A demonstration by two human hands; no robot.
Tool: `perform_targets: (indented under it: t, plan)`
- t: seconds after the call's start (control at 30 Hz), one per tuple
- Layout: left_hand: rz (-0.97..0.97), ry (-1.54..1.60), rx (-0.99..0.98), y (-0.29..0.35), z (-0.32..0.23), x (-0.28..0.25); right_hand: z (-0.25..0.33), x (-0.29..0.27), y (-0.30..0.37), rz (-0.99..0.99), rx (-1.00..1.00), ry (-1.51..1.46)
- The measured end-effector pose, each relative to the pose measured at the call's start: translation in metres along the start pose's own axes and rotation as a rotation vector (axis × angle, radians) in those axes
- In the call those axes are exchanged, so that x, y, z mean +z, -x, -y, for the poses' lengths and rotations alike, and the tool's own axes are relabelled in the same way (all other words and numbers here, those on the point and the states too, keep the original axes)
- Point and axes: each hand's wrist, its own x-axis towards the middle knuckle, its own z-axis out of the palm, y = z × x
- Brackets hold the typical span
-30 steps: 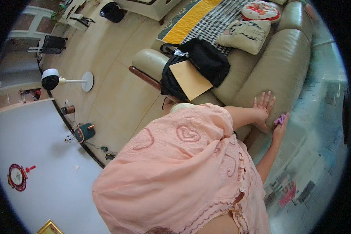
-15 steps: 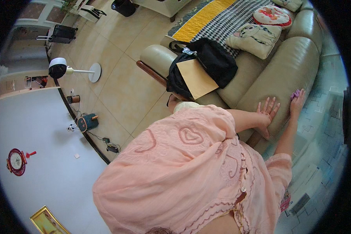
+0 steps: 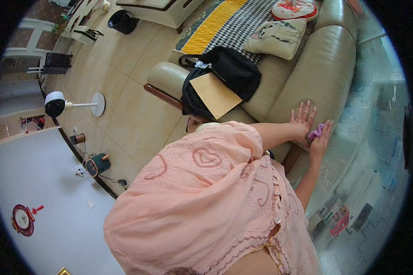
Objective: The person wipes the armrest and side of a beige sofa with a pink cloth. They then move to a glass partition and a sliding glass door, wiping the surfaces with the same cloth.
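resting with fingers spread on the olive sofa [image 3: 323, 64], the left hand [image 3: 303, 123] lies just beside the right hand [image 3: 320, 138], whose fingers press round a crumpled purple cloth [image 3: 315, 132]. the cloth sits between them, right of the left hand, too bunched for a clear long axis; the right is nearer. farther out, a tan envelope [image 3: 215, 95] lies on a black bag [image 3: 237, 72].

The floor [image 3: 170, 50] has big tan tiles [image 3: 131, 105]. The wall [image 3: 46, 176] is white, with a dark strip [image 3: 106, 187] along its bottom and a round red decoration [image 3: 23, 220] hanging on it. A low white cabinet [image 3: 167, 14] stands near a black bin [image 3: 121, 23].
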Motion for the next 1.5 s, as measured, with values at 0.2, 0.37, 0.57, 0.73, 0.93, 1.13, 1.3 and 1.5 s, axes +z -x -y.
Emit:
perform_targets:
  t: [0.2,0.37,0.57,0.73,0.93,1.13,1.3,1.5]
  plan:
    - [0.085,-0.063,-0.018,0.001,-0.001,-0.002,-0.029,0.008,-0.027,-0.051,-0.014,0.108]
    - [0.071,-0.07,-0.013,0.006,-0.002,-0.006,-0.111,0.023,-0.097,-0.09,0.066,0.074]
    - [0.095,-0.058,-0.002,0.001,-0.005,-0.003,-0.176,0.021,-0.126,-0.1,0.027,0.016]
    - [0.263,-0.171,-0.056,-0.001,-0.001,-0.015,-0.141,0.032,-0.064,-0.211,0.103,0.044]
    - [0.111,-0.183,-0.062,-0.016,0.015,-0.01,-0.075,0.029,0.011,-0.208,0.508,-0.469]
    - [0.092,-0.169,-0.009,-0.014,0.015,-0.003,-0.087,0.04,0.019,-0.29,0.483,-0.19]
    - [0.085,-0.166,-0.019,-0.013,0.011,-0.004,-0.065,0.031,-0.064,-0.217,0.426,0.216]
    - [0.108,-0.203,-0.028,-0.012,0.007,-0.007,-0.072,0.036,-0.122,-0.159,0.499,0.323]
